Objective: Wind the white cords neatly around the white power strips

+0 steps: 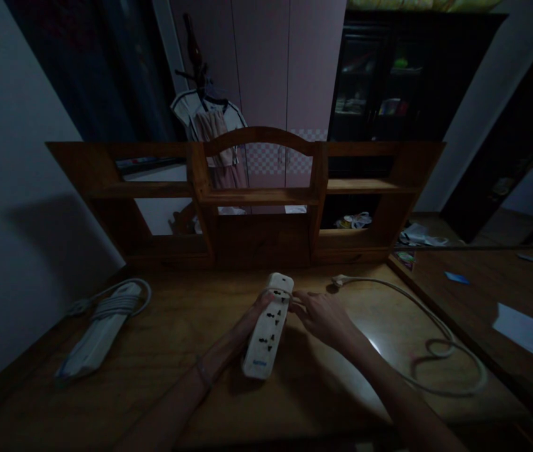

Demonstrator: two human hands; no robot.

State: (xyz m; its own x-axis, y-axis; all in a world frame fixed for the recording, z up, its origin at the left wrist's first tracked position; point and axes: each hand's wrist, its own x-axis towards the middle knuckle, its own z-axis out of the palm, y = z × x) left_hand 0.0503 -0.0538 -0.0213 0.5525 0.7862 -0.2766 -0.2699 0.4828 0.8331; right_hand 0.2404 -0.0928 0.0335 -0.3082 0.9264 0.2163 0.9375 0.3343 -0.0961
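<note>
A white power strip (266, 342) with several sockets is held at a tilt above the middle of the wooden desk. My left hand (253, 317) grips it along its left side, the thumb near the top socket. One turn of its cord crosses the strip's upper end. My right hand (320, 317) is closed on the cord at the strip's right edge, fingers pinched together. From there the pale cord (440, 323) loops loosely over the desk's right side, its plug (339, 281) lying near the back.
A second power strip (99, 339), with its cord wound around it, lies on the desk (176, 389) at left. A wooden shelf unit (259, 198) stands along the back edge. White paper (530, 336) lies on the surface at right.
</note>
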